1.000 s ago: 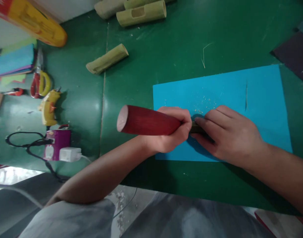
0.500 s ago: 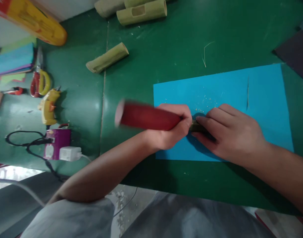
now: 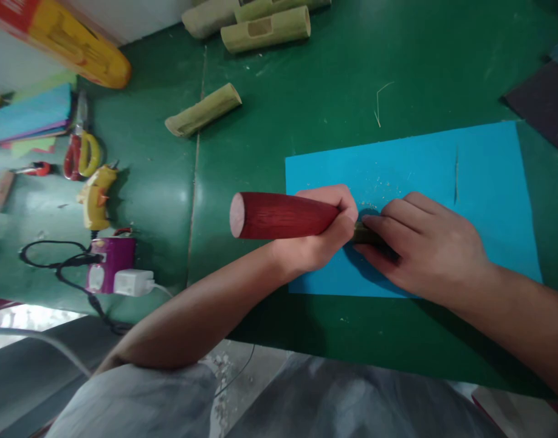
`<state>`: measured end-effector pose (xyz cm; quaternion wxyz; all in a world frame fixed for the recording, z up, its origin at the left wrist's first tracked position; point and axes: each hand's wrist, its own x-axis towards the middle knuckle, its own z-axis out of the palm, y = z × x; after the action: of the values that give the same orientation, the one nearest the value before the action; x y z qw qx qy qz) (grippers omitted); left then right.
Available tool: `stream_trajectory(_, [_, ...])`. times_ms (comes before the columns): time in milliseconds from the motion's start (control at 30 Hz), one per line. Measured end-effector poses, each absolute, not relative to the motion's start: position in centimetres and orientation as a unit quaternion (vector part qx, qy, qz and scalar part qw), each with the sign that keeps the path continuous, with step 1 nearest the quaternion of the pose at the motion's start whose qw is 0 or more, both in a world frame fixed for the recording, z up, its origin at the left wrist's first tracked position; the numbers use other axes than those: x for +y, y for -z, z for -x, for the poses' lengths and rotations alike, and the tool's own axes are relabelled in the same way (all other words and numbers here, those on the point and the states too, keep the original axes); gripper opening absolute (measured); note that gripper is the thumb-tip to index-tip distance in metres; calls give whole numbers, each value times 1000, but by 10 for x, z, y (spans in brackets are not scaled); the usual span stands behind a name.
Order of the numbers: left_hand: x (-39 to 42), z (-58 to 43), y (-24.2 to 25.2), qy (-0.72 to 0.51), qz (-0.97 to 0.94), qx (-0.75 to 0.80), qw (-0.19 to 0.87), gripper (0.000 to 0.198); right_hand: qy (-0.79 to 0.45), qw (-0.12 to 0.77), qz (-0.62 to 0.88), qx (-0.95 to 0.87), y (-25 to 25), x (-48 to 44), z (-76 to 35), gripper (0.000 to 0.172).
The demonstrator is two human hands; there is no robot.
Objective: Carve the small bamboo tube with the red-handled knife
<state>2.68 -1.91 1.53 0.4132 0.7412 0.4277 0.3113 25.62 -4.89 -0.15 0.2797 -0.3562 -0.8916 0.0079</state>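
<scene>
The small green piece [image 3: 365, 235] lies on the blue sheet [image 3: 479, 194], near its front edge; it looks like hard bamboo, light and round, so I think it can roll. The right hand [image 3: 425, 249] has its fingers bent down over the piece and pins it flat; pressing from the top, back from the tool's end, seems the safe way to hold it. The left hand [image 3: 322, 234] is closed tight around the thin end of the red handle [image 3: 283, 216]; the handle looks like smooth, stiff wood, thick and maybe a bit heavy. Its working tip is hidden between the two hands. The sheet rests on the green worktop [image 3: 306, 91]; a bamboo tube [image 3: 203, 111], scissors [image 3: 81, 155] and a glue gun [image 3: 96, 198] lie well apart to the left.
</scene>
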Motion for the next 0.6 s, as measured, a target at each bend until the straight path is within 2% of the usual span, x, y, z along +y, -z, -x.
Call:
stream_trajectory(200, [-19, -22, -10, -351, -735, 373, 444, 51, -21, 273, 365, -890, 1, -49, -256, 30])
stream_trajectory(433, [-22, -25, -6, -394, -721, 372, 432, 47, -16, 280, 368, -887, 2, -48, -255, 28])
stream_trajectory(600, [-21, -28, -4, -417, -729, 396, 370, 41, -9, 274, 368, -889, 0, -49, -256, 29])
